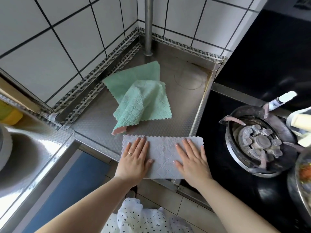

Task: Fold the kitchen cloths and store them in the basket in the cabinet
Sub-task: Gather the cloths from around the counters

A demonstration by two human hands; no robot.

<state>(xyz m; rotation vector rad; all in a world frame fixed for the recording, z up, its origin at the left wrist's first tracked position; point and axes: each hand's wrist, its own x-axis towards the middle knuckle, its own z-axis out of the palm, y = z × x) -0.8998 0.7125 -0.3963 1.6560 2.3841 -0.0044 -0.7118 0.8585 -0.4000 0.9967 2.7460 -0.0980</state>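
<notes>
Head view: left hand (134, 157) and right hand (191, 158) lie flat, fingers straight, pressing the grey cloth (162, 155) onto the surface (94, 121). Step: smoothing a fold. Next likely needs a second fold across.

A pale grey cloth (162, 154) lies folded into a strip at the near edge of the steel counter (94, 118). The left hand (134, 158) and right hand (191, 159) press flat on its two ends. Beyond it lie two green cloths (141, 96), overlapping. A gas burner (259, 142) sits to the right.
</notes>
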